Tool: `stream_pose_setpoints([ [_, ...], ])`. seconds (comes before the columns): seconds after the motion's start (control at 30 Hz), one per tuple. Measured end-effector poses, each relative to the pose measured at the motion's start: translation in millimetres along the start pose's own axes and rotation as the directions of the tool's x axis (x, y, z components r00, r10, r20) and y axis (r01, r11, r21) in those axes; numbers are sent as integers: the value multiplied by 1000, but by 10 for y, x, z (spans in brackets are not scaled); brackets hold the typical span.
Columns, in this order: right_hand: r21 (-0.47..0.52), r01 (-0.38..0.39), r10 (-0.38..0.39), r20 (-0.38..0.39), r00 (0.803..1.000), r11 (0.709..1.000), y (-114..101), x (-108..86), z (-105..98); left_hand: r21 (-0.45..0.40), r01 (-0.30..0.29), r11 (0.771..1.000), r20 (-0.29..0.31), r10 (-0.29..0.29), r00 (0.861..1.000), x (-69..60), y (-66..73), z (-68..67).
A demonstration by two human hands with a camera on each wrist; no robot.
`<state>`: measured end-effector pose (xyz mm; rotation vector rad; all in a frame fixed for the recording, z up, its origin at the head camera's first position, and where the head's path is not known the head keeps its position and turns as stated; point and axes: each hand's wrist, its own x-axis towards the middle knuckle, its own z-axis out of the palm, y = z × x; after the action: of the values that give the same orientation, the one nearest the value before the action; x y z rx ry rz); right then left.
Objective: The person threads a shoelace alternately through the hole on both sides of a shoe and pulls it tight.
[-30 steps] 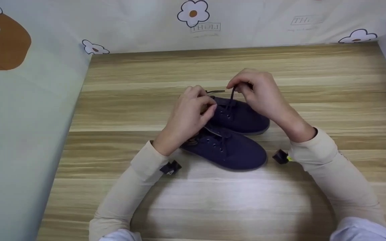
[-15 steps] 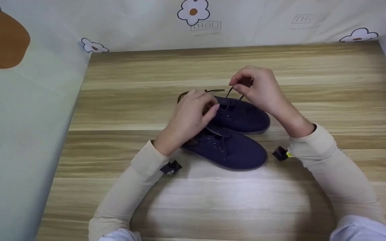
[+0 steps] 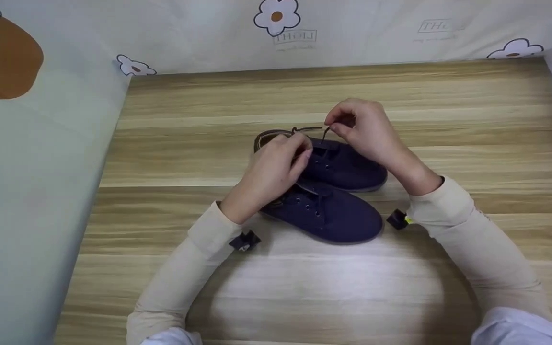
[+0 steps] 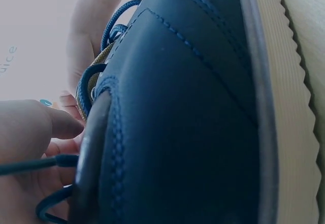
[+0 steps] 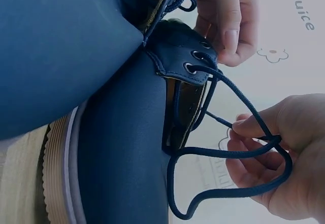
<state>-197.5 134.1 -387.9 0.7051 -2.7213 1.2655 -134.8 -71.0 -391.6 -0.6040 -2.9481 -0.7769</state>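
Two navy lace-up shoes lie side by side with their toes to the right in the head view: the far shoe [image 3: 352, 170] and the near shoe [image 3: 343, 223]. My left hand [image 3: 276, 163] lies over the middle of the far shoe, its fingers and thumb curled at the eyelet flap [image 5: 177, 56], which they seem to pinch. Beyond the shoe, my right hand [image 3: 364, 127] pinches a dark shoelace [image 3: 325, 134] near its tip. In the right wrist view a slack loop of that shoelace [image 5: 218, 192] runs from the eyelets and crosses the right hand's fingers.
A loose lace end [image 3: 307, 129] lies behind the far shoe's opening. Both shoes rest on a wood-grain tabletop [image 3: 185, 158], bounded by pale patterned sheets [image 3: 199, 38] at the back and sides. Small dark wrist cameras [image 3: 245, 240] hang at both cuffs.
My right hand first drew the lace up and away, then came slightly back to the left, pinching it near the tip. My left hand shifted slightly, uncovering the far shoe's heel.
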Motion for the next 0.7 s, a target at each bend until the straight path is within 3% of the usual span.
stream_pose_setpoints([
  [0.7, 6, -9, 9, 0, 1000, 1000, 5, -10, -15, -4, -17, 1000, -5, 17, 1000, -4, -18, 3],
])
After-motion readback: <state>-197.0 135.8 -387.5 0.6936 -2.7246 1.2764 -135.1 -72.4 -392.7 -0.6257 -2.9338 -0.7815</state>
